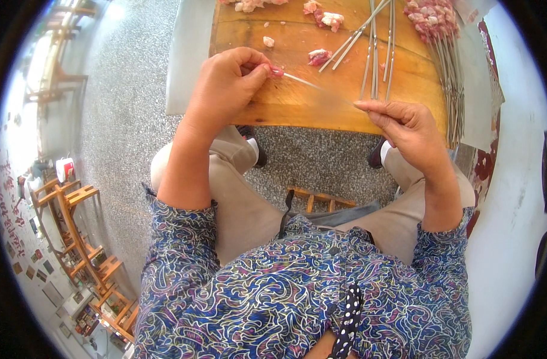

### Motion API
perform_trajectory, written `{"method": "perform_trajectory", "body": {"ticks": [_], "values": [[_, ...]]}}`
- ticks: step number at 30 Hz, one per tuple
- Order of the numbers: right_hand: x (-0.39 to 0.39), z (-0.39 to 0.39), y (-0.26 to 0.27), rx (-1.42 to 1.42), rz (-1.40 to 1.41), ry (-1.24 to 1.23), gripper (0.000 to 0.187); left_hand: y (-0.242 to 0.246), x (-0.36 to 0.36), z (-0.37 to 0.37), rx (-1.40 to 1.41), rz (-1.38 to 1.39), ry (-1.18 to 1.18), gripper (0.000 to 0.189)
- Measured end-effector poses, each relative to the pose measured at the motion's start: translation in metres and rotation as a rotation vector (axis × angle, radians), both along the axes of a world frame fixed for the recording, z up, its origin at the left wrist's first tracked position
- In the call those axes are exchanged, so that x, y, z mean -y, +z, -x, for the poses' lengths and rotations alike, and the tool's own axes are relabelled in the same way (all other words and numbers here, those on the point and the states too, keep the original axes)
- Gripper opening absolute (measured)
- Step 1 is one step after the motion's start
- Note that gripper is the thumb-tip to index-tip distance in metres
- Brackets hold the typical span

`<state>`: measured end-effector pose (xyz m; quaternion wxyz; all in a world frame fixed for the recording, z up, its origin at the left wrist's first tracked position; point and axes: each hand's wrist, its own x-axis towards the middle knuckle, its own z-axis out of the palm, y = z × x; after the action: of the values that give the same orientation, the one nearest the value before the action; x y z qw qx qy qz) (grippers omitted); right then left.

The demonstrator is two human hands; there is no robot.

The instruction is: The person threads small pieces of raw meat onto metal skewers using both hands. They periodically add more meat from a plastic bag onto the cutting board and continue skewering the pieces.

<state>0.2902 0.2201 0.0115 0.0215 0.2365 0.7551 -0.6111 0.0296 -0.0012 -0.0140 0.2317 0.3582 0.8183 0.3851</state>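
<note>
My left hand pinches a small piece of raw meat at one end of a thin metal skewer. The skewer's other end is between the fingertips of my right hand, with its middle blurred. Both hands are over the near part of a wooden board. Beyond them on the board are a red-and-white meat piece, a small pale piece and more meat. Several bare metal skewers lie loose to the right of these pieces.
At the board's right edge lies a bundle of skewers loaded with meat chunks. More meat is at the far left. Under the board are my knees and shoes. Wooden stools stand on the speckled floor at the left.
</note>
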Motion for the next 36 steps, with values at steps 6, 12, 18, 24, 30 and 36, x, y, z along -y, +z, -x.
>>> {"method": "perform_trajectory", "body": {"ticks": [6,12,18,24,30,36], "values": [[0.009,0.002,0.006,0.014,-0.077,-0.02,0.025,0.003,-0.003,-0.006,-0.163,0.007,-0.024,0.012],[0.02,0.002,-0.009,-0.117,-0.183,-0.05,0.025,0.016,-0.007,-0.016,-0.449,0.03,-0.088,0.014],[0.039,0.02,-0.013,-0.099,-0.165,-0.094,0.025,0.009,-0.004,-0.008,-0.163,-0.042,-0.059,0.017],[0.025,0.015,-0.017,-0.072,0.032,-0.153,0.025,0.0,0.005,0.007,0.259,-0.247,0.029,0.02],[0.017,0.011,-0.014,-0.067,0.079,-0.132,0.026,-0.003,0.005,0.011,0.284,-0.212,0.038,0.018],[0.01,0.009,-0.009,-0.028,0.002,-0.073,0.025,0.004,0.007,0.006,-0.214,-0.075,0.007,0.014]]}}
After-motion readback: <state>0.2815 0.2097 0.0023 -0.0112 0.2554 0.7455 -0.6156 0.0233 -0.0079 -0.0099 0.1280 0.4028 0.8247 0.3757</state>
